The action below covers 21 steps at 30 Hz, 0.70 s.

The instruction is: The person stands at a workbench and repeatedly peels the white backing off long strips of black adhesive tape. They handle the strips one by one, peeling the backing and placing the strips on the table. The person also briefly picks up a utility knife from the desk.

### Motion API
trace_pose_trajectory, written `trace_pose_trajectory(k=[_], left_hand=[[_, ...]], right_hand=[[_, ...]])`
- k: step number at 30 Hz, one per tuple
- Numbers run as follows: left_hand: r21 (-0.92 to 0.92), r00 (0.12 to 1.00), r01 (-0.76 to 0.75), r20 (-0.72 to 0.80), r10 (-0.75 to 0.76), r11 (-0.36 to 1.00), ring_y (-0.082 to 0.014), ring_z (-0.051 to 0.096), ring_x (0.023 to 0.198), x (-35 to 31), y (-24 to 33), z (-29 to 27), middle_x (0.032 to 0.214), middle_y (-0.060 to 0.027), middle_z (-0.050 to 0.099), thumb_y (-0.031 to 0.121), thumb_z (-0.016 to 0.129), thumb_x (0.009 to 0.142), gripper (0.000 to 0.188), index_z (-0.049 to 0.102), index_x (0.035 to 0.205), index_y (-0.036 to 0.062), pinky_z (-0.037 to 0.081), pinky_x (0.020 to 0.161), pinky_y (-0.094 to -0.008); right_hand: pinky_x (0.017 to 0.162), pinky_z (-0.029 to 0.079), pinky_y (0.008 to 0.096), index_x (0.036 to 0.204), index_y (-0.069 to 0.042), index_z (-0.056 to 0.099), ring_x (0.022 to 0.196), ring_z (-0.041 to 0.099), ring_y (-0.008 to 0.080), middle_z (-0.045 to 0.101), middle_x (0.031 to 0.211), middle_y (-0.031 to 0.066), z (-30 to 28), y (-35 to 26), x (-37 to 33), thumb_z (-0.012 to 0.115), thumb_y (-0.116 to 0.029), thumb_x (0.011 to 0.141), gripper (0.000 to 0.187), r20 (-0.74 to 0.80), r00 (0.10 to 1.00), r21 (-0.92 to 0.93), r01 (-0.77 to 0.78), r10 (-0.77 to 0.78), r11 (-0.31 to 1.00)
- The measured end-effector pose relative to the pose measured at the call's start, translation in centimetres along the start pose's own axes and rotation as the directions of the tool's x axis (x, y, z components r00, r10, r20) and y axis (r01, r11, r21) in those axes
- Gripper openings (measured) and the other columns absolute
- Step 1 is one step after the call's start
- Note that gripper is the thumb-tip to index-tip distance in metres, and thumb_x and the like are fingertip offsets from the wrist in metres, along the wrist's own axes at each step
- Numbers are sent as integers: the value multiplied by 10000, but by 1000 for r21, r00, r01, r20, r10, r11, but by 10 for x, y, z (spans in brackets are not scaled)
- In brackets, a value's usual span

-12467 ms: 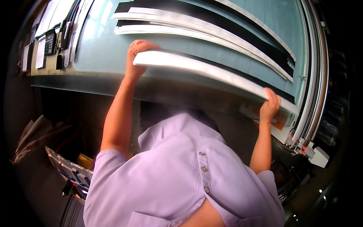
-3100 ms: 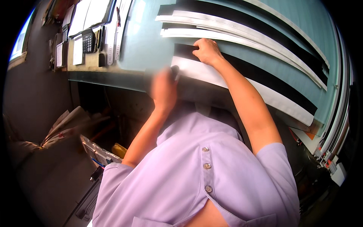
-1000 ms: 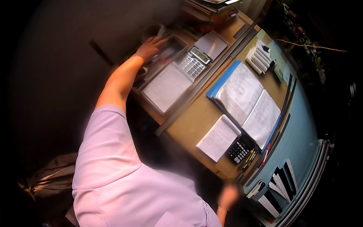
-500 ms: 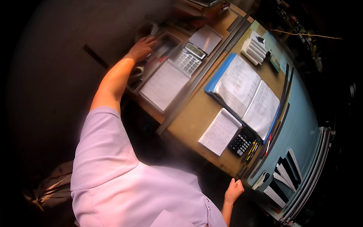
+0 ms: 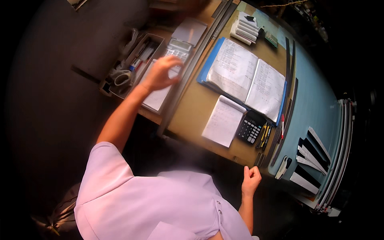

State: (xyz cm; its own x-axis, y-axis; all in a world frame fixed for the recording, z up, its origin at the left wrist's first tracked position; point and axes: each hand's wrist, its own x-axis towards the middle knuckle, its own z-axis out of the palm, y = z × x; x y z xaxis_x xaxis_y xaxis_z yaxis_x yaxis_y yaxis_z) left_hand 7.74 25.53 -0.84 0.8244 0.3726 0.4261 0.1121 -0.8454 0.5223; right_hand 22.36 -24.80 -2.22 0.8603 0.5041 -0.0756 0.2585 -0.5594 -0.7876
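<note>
My left hand [image 5: 162, 74] hovers over the white notepad [image 5: 158, 96] and the silver calculator [image 5: 176, 49] on the left part of the desk. Motion blurs it a little, but the fingers are bent with a gap to the thumb, and I see nothing between them. Left of it stands a grey tray [image 5: 150, 60] of pens and small items, with a roll of tape [image 5: 122, 79] nearby. My right hand [image 5: 251, 181] is curled into a loose fist by the desk's front edge. No held thing shows there.
An open blue folder [image 5: 234, 70] of written sheets lies mid-desk. Before it are a spiral notepad [image 5: 224, 122], a black calculator [image 5: 251, 129] and yellow cutters [image 5: 264, 136]. A red-and-white pen [image 5: 282, 126] lies right of them. Dark and white strips [image 5: 312, 158] rest on the blue-green surface.
My left hand has come out of the tray area and moved right, over the notepad and calculator. My right hand stays curled near the desk edge. The whole view has shifted.
</note>
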Motion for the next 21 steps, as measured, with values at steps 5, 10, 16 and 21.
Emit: trace_pose_trajectory(k=[5,10,16,21], left_hand=[[-639,835,-158,320,448,752,-366,603,1044,-25,241,139,1161,-141,618,71,708,748,370,658,1114,56,500,874,-456],[-650,728,-276,340,595,709,-283,623,1010,-37,360,194,1158,-78,621,47,727,693,397,685,1087,70,503,875,-407],[-603,529,-448,416,740,660,-237,639,1013,-38,484,283,1204,-62,614,59,756,665,492,691,1153,59,512,901,-373],[-724,475,-363,397,785,586,-285,602,1112,-42,572,373,1274,-93,590,119,796,698,584,639,1259,71,484,975,-408]], right_hand=[[831,491,247,1313,20,585,929,600,108,627,1035,27,-29,-9,10,673,-101,937,405,560,827,623,-461,50,632],[942,498,299,1209,10,657,1058,634,135,686,1151,60,-109,40,-16,651,6,893,315,577,817,644,-471,22,602],[912,511,311,1148,13,672,1030,645,137,713,1085,63,-222,138,-63,675,-5,896,253,479,876,655,-395,50,645],[871,526,302,1083,6,684,968,660,137,712,1031,63,-300,224,-100,689,6,873,210,396,899,631,-416,190,654]])
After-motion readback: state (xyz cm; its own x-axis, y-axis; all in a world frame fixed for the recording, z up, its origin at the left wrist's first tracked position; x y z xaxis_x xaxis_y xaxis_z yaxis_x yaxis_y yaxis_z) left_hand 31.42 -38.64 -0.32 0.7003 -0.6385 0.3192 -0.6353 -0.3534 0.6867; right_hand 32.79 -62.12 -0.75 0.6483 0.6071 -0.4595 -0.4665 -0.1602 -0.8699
